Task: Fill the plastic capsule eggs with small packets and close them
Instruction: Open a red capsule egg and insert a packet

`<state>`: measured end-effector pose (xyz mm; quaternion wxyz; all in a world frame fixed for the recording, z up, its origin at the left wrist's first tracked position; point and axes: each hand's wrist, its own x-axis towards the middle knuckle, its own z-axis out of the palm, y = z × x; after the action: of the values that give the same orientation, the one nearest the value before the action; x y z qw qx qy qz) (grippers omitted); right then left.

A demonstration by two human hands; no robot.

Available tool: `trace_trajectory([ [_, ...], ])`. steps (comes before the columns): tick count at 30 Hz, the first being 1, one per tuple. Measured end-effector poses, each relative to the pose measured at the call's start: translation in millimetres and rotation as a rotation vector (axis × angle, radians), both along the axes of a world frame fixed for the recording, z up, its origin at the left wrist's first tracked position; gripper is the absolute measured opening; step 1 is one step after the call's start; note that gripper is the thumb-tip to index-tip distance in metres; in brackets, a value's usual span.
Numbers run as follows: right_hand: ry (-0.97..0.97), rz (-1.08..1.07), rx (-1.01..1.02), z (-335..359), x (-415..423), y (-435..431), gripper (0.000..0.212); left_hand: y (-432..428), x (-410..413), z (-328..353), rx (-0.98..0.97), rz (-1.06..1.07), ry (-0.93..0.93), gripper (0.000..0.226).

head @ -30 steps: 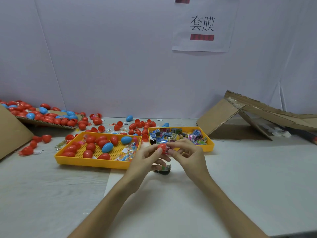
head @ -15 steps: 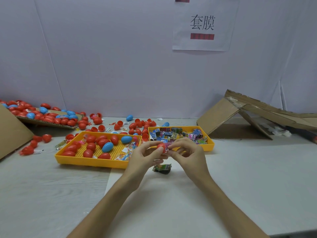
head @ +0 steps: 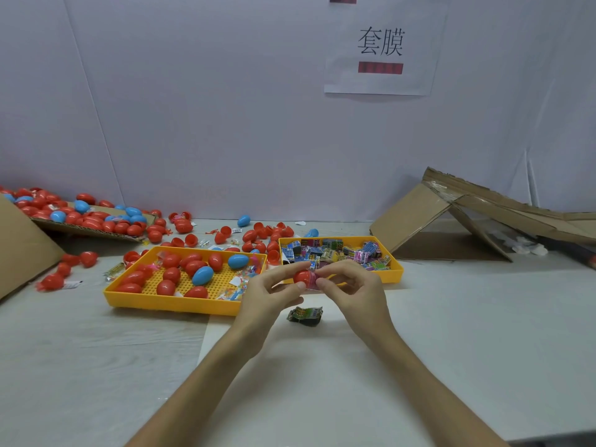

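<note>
Your left hand point(head: 267, 295) has drawn its lower fingers up off the dark packet point(head: 305, 316), which a second ago was half hidden and now lies in full view on the counter point(head: 451, 333) just below both hands. The hands are close together above the counter, fingertips nearly meeting. Your left thumb and fingers pinch a red capsule egg point(head: 302, 276); your right hand point(head: 351, 291) pinches a pinkish packet point(head: 313, 281) pressed against the egg's right side. How far the packet sits inside the egg cannot be told.

Behind the hands, the left yellow tray point(head: 167, 303) holds red and blue eggs with a few clear wrappers, and the right yellow tray point(head: 395, 274) is heaped with colourful packets. More eggs lie loose on the counter and piled on a flat cardboard sheet point(head: 87, 232) at far left. Collapsed cardboard point(head: 416, 221) leans at right, and a paper sign point(head: 380, 79) hangs on the wall.
</note>
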<state>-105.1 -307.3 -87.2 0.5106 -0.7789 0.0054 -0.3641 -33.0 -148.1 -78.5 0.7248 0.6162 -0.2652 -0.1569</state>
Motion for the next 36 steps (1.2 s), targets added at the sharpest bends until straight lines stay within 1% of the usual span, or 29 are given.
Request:
trace_trajectory([
  [2, -0.012, -0.008, -0.016, 0.3, -0.4, 0.3, 0.013, -0.4, -0.7, 0.9, 0.008, -0.004, -0.004, 0.028],
  [7, -0.036, -0.052, -0.085, 0.3, -1.5, 2.6, 0.009, -2.0, -1.8, 0.5, 0.059, 0.063, -0.095, 0.029],
  [18, -0.05, -0.051, -0.132, -0.1, -2.4, 5.4, 0.014, -2.6, 1.2, -0.9, 0.057, 0.096, -0.06, 0.025],
  [22, -0.066, -0.056, -0.178, -0.1, -4.6, 6.1, 0.021, -2.0, 2.2, -1.1, 0.073, 0.097, -0.053, 0.025],
  [26, -0.139, -0.089, -0.287, -1.0, -2.8, 6.5, 0.011, -1.4, 1.9, -1.3, 0.063, 0.098, -0.062, 0.024],
  [30, -0.132, -0.153, -0.393, -4.4, -0.6, 6.3, 0.007, -2.0, 1.1, -1.1, 0.058, 0.106, -0.067, 0.026],
  [36, -0.133, -0.14, -0.427, -5.2, -0.7, 7.9, 0.009, -3.6, 1.8, -1.9, 0.059, 0.107, -0.041, 0.026],
])
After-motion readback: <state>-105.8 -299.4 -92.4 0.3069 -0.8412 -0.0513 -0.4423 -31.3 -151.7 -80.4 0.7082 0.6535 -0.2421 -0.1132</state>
